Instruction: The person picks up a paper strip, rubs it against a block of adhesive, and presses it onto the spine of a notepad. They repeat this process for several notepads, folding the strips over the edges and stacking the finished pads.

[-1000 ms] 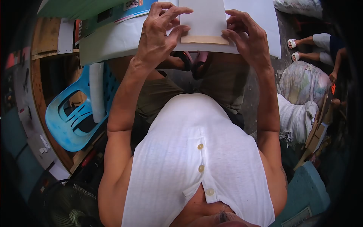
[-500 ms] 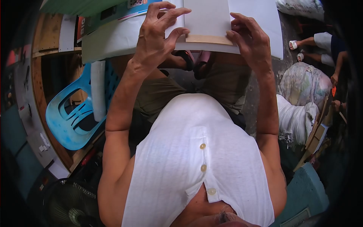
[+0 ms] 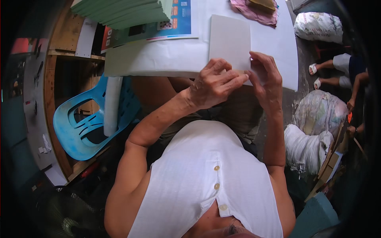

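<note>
Sheet (image 3: pixel 230 41) lies flat at the worktop's (image 3: pixel 158 59) near edge, both hands pinching its lower edge, left hand (image 3: pixel 212 85) and right hand (image 3: pixel 266 81) fingertips pressing there; fold looks barely begun, most creasing left.

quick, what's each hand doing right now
Left hand: fingers curled, pressing on the near edge of the white sheet.
Right hand: pinching the same sheet's near right corner.
</note>
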### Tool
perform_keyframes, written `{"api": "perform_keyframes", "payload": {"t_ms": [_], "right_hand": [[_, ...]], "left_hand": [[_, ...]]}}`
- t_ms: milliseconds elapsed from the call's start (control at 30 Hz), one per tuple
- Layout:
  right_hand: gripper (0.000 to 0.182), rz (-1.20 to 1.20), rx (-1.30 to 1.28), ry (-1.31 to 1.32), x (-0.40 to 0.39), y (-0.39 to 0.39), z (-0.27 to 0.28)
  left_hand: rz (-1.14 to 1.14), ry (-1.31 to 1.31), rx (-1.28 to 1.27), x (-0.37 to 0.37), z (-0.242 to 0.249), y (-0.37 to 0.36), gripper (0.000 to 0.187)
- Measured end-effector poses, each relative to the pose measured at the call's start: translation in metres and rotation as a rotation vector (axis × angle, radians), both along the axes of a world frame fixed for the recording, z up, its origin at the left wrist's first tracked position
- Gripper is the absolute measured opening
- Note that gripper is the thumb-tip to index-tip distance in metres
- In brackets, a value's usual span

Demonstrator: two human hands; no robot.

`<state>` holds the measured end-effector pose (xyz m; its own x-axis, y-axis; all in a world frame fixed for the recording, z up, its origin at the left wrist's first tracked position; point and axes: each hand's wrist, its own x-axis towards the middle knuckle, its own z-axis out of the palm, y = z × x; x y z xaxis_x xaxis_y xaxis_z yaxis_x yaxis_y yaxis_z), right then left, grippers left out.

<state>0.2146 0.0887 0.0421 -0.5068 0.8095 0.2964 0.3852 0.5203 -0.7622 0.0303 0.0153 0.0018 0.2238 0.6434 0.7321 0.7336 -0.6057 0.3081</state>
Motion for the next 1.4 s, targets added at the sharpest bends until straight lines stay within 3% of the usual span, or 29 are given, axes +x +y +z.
{"api": "perform_keyframes", "payload": {"t_ms": [133,233,367,433,533,667,900,1033,1100,1267,1400], "right_hand": [[0.052,0.023,-0.018,-0.007,0.001,0.0,0.001],[0.052,0.023,-0.023,-0.024,0.001,-0.001,0.003],[0.05,0.003,-0.007,-0.023,0.003,-0.003,0.0],[0.048,-0.028,0.021,-0.024,-0.001,-0.008,0.0],[0.044,-0.083,0.356,-0.073,-0.008,-0.015,-0.009],[0.044,0.081,0.444,-0.157,-0.019,-0.025,-0.005],[0.045,-0.176,0.061,-0.013,0.038,-0.011,-0.007],[0.042,-0.069,0.143,-0.019,0.02,-0.022,-0.008],[0.045,0.024,0.414,-0.126,0.002,-0.034,-0.007],[0.042,-0.009,0.587,-0.096,-0.005,-0.037,-0.023],[0.036,0.15,0.763,-0.068,-0.012,-0.036,0.009]], "left_hand": [[-0.037,-0.04,-0.027,-0.016,0.003,-0.002,0.038],[0.001,-0.071,-0.089,-0.042,0.008,-0.018,0.031],[0.188,-0.065,-0.083,-0.073,0.006,-0.037,0.048],[0.198,-0.114,-0.119,-0.074,0.015,-0.039,0.046],[0.122,-0.14,-0.063,-0.054,0.016,-0.032,0.038],[0.097,-0.04,-0.071,-0.032,0.002,-0.022,0.038],[0.116,-0.11,-0.056,-0.04,0.001,-0.027,0.047],[0.256,-0.123,-0.208,-0.032,0.018,-0.029,0.055],[0.217,-0.156,-0.23,-0.024,0.019,-0.032,0.057],[0.214,-0.373,-0.338,-0.021,0.023,-0.055,0.06],[0.341,0.02,-0.127,-0.023,0.054,-0.061,0.049]]}}
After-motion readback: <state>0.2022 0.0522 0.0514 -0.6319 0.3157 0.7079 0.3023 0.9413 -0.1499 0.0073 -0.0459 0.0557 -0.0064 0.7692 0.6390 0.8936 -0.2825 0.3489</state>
